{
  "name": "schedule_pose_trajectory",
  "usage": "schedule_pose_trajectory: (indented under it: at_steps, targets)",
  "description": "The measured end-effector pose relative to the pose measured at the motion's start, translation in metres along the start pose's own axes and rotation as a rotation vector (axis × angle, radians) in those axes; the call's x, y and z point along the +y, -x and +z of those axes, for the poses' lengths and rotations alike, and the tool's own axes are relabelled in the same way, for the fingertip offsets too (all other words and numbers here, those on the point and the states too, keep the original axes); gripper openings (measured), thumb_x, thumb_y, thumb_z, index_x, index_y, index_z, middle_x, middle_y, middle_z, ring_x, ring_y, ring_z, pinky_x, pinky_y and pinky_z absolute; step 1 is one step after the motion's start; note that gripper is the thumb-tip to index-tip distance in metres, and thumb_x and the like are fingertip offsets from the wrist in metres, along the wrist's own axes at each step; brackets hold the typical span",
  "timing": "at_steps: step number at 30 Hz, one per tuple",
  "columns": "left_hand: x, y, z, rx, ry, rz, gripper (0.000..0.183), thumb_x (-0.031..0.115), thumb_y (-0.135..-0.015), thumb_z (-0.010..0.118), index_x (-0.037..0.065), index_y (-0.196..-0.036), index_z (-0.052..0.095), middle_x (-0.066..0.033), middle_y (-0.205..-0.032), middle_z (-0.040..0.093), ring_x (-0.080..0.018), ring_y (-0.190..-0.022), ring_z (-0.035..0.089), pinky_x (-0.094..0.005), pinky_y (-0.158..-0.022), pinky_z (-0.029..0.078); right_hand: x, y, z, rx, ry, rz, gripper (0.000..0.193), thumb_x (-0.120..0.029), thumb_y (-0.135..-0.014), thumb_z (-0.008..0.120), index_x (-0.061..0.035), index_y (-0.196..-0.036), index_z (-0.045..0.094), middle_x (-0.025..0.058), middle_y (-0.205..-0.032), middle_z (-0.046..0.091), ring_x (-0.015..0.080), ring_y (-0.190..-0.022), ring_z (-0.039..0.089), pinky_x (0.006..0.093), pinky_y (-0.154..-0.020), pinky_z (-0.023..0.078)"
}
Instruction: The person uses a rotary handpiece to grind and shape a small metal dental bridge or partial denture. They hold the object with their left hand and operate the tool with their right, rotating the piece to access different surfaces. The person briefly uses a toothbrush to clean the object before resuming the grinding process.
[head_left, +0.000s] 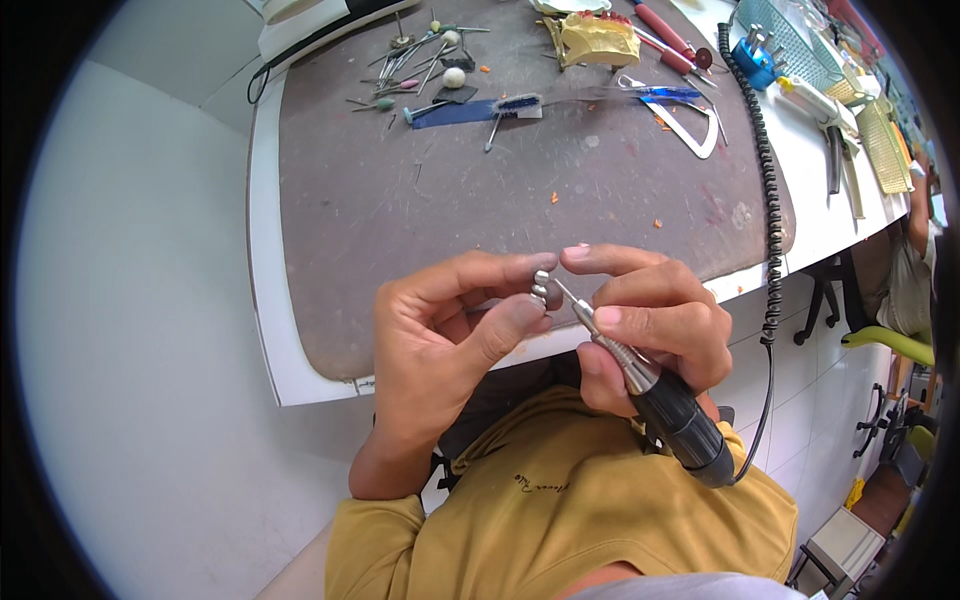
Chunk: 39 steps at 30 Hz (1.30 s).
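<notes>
Between the thumb and fingertips of my left hand (440,325) is a small shiny metal dental bridge (540,288), made of a few rounded lobes. My right hand (660,315) grips a rotary handpiece (650,385) with a silver nose and a black body, held like a pen. Its thin bur (564,289) points up and left at the metal piece; whether the tip touches it I cannot tell. Both hands are over the near edge of the bench, close together. Dark dust marks the left fingertips.
A brown mat (400,220) covers the bench. Several burs and polishing tips (425,65) lie at the far left, near a blue strip and a small brush (518,103). A yellow dental cast (600,42) and a white caliper (690,128) lie farther right. The handpiece's coiled cord (768,200) hangs at the right.
</notes>
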<state>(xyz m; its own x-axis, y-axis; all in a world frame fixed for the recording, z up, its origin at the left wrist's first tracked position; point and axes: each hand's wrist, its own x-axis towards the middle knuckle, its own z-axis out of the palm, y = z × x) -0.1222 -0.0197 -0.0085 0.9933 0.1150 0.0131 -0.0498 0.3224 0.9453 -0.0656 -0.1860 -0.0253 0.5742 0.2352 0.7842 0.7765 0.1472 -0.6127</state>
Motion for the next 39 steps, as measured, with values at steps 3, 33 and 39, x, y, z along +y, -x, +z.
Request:
schedule_pose_trajectory:
  at_steps: [3,33,39]
  targets:
    - [0.002,0.000,0.000,-0.015,0.010,-0.004,0.025,0.005,-0.085,0.072,-0.007,-0.107,0.066,-0.0180,-0.099,0.068,-0.0213,-0.087,0.070,-0.0304,-0.074,0.062,0.002,0.002,0.000,-0.002,-0.027,0.001,0.031,0.003,-0.068,0.080,-0.0026,-0.093,0.062,0.0136,-0.083,0.065,0.0374,-0.090,0.071,0.0412,-0.073,0.061]
    - [0.011,-0.001,-0.007,-0.074,0.076,-0.189,0.025,0.009,-0.088,0.067,-0.008,-0.106,0.064,-0.0165,-0.094,0.069,-0.0194,-0.081,0.071,-0.0267,-0.065,0.062,-0.001,-0.001,0.003,-0.053,-0.032,0.010,0.029,0.003,-0.070,0.080,-0.0002,-0.094,0.064,0.0138,-0.082,0.067,0.0345,-0.086,0.072,0.0411,-0.076,0.062]
    - [0.011,-0.001,-0.005,-0.067,0.064,-0.195,0.023,0.006,-0.087,0.069,-0.008,-0.104,0.064,-0.0166,-0.095,0.069,-0.0199,-0.081,0.070,-0.0270,-0.066,0.061,-0.001,-0.001,0.003,-0.055,-0.017,0.015,0.029,0.003,-0.070,0.079,-0.0008,-0.094,0.064,0.0136,-0.082,0.067,0.0356,-0.088,0.072,0.0400,-0.074,0.062]
